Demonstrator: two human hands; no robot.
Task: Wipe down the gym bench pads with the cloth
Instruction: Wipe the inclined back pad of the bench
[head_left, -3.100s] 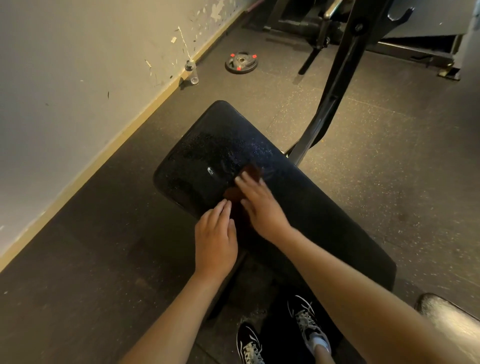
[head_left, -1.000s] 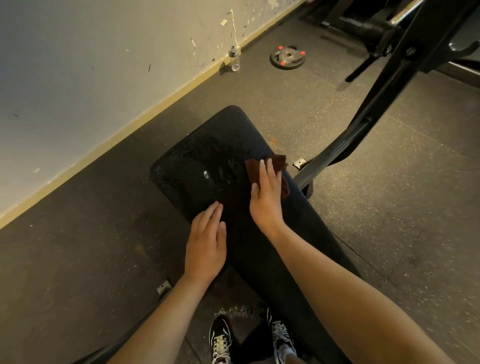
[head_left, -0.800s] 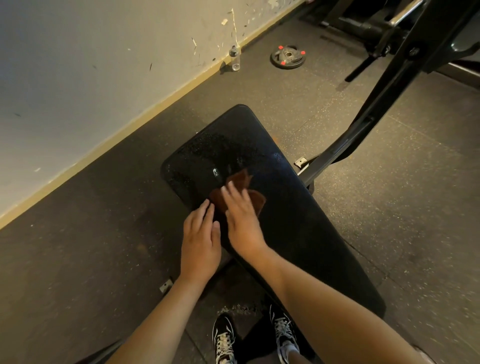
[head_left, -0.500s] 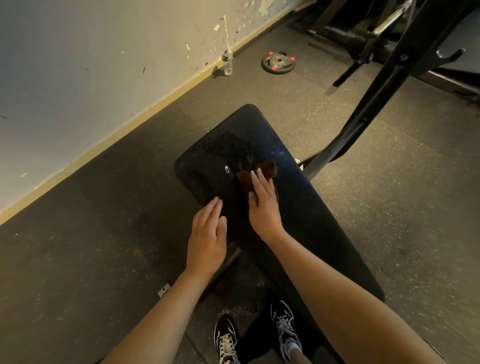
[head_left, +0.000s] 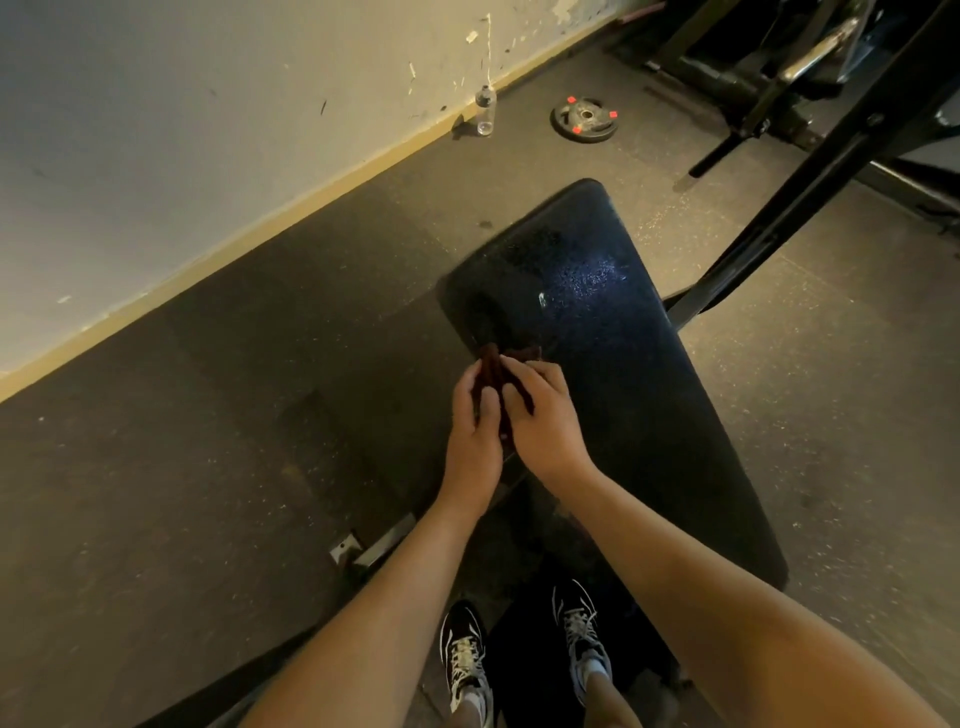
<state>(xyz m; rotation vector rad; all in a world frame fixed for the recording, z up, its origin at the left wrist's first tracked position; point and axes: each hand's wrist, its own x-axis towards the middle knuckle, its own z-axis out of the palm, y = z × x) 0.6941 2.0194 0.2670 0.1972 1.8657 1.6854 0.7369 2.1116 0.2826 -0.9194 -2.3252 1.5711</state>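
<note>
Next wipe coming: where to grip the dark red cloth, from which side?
Take the dark red cloth by its bunched middle, from the near side: it is crumpled between left hand and right hand at the left edge of the black bench pad, only its far end showing.

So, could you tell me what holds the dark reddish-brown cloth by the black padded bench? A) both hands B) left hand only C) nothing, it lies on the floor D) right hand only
A: the left hand and right hand both grip the dark reddish-brown cloth between them at the edge of the black bench pad.
</note>
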